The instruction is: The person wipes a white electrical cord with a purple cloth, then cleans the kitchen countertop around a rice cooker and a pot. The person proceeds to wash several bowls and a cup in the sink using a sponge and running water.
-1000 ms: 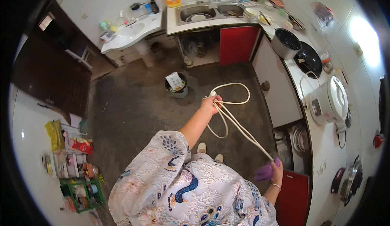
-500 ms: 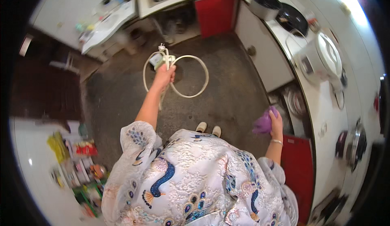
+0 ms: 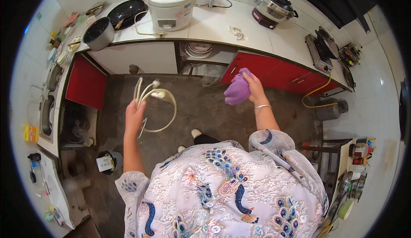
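A looped white power cord (image 3: 174, 117) hangs from my left hand (image 3: 135, 113), whose fingers are closed round it. Its coils spread to the right of the hand, and a pale, blurred end piece shows near the top of the loops. My right hand (image 3: 257, 90) grips a bunched purple cloth (image 3: 238, 90) in front of the red cabinet doors. Both hands are held out over the floor, apart from each other. Beyond them on the white counter (image 3: 214, 29) stands a white rice cooker (image 3: 173, 13), with its own cord lying along the counter's front edge.
A grey pot (image 3: 99, 37) and black wok (image 3: 127, 14) stand left of the rice cooker. Farther right are a steel pressure cooker (image 3: 274, 7) and a gas stove (image 3: 319, 52). One red cabinet door (image 3: 87, 81) stands ajar. A bin (image 3: 114, 160) sits on the floor at left.
My view has turned right, bringing the rice cooker counter straight ahead. My left hand still holds the cord and my right the purple cloth; the hands now appear closer together.
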Demonstrator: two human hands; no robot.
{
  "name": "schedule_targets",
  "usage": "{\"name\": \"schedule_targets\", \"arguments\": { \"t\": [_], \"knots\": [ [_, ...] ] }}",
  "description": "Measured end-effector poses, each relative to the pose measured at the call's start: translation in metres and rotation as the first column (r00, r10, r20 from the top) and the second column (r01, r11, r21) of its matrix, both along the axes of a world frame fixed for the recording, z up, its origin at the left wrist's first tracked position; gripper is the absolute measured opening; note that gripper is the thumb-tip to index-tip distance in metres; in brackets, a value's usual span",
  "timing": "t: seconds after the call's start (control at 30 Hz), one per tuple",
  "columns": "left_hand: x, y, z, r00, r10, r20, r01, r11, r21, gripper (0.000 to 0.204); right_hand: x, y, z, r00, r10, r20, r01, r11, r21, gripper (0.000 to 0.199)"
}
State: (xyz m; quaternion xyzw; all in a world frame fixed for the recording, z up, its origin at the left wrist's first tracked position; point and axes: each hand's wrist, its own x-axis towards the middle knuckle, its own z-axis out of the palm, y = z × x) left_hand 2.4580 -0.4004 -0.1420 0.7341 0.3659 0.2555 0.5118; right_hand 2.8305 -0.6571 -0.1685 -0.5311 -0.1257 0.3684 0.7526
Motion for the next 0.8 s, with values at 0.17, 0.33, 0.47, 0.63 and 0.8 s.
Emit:
{"name": "schedule_targets", "arguments": {
  "t": [0.17, 0.33, 0.47, 0.63, 0.8],
  "knots": [
    [0.098, -0.006, 0.034, 0.989, -0.143, 0.024, 0.141, 0.987, 0.075, 0.023, 0.035, -0.053, 0.03, 0.993, -0.117, 0.017, 0.116, 0.992, 0.057, 0.035],
    [0.188, -0.013, 0.068, 0.975, -0.213, 0.062, 0.217, 0.975, -0.056, 0.018, 0.116, -0.052, -0.005, 0.974, -0.212, -0.075, 0.22, 0.968, 0.119, 0.043],
    [0.265, -0.02, 0.074, 0.982, -0.178, 0.059, 0.182, 0.98, -0.085, 0.017, 0.218, -0.006, -0.049, 0.914, -0.195, 0.355, 0.247, 0.963, -0.108, 0.04],
    [0.337, -0.026, 0.074, 0.992, -0.115, -0.049, 0.107, 0.984, -0.143, 0.017, 0.309, 0.081, -0.05, 0.666, 0.168, 0.726, 0.295, 0.836, -0.463, 0.057],
    [0.404, -0.025, 0.101, 0.999, -0.03, -0.017, 0.025, 0.978, -0.206, 0.014, 0.379, 0.171, -0.073, 0.456, 0.738, 0.497, 0.041, 0.541, -0.84, 0.066]
  ]
}}
